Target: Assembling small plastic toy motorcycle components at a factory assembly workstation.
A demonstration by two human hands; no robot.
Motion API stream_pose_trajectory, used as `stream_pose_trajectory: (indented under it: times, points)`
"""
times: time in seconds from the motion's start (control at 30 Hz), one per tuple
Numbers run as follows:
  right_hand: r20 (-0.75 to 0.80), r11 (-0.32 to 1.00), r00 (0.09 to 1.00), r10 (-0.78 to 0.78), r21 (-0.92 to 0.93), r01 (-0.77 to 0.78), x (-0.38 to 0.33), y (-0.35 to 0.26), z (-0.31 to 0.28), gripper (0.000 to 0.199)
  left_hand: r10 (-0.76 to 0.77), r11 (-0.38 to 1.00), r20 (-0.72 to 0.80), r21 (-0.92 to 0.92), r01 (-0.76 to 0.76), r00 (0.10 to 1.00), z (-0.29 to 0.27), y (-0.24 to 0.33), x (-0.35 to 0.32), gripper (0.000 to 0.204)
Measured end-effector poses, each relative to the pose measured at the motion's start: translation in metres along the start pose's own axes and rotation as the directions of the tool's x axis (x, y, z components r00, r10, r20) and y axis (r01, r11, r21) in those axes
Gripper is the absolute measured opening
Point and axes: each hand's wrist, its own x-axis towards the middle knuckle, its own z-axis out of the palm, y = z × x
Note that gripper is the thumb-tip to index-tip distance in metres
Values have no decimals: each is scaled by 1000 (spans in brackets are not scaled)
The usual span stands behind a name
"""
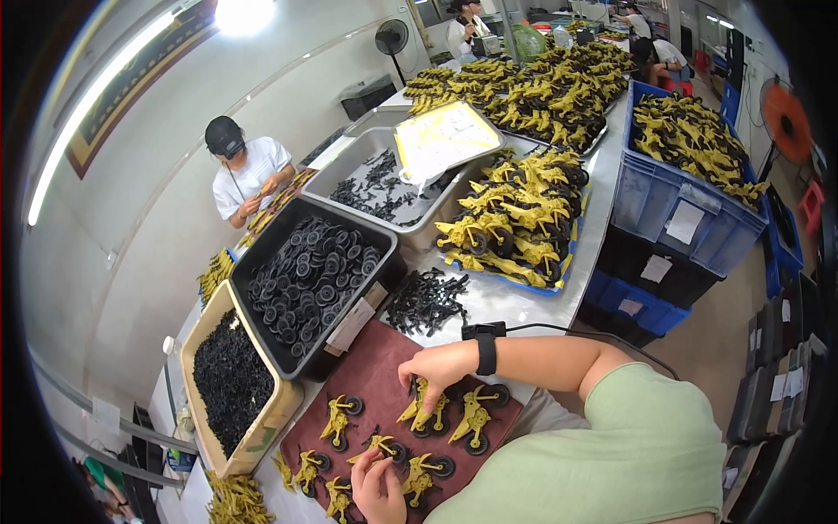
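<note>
My right hand, with a black band on its wrist, reaches over the dark red cloth. Its fingers close on a yellow toy motorcycle with black wheels. My left hand is at the cloth's near edge, fingers curled in beside another toy motorcycle; whatever they may pinch is hidden. More yellow motorcycles lie around the hands: one at the right, one at the far left, one nearer and one by the left edge.
Beyond the cloth stand a black bin of wheels, a beige bin of small black parts and a grey tray. Loose black parts lie near stacked yellow motorcycles. Blue crates stand right; a person works opposite.
</note>
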Motion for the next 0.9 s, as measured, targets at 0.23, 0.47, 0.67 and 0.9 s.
stream_pose_trajectory:
  times: [0.23, 0.47, 0.67, 0.9]
  points:
    - [-158, 964, 987, -11, -265, -32, -20, 0, 7, 50, -36, 999, -32, -8, 36, 999, 5, -1, -10, 13]
    - [-568, 1000, 823, -1, -20, -12, -85, -18, -18, 31, -11, 1000, -41, -21, 10, 999, 8, -5, -10, 14]
    - [-993, 928, -15, -121, -108, -357, -143, -12, -62, 24, 51, 996, -61, -67, -55, 997, 12, -11, -8, 16]
    - [-992, 778, -14, -122, -87, -622, -160, 32, -77, 25, 62, 992, -45, -109, -66, 997, 15, -8, -2, 15]
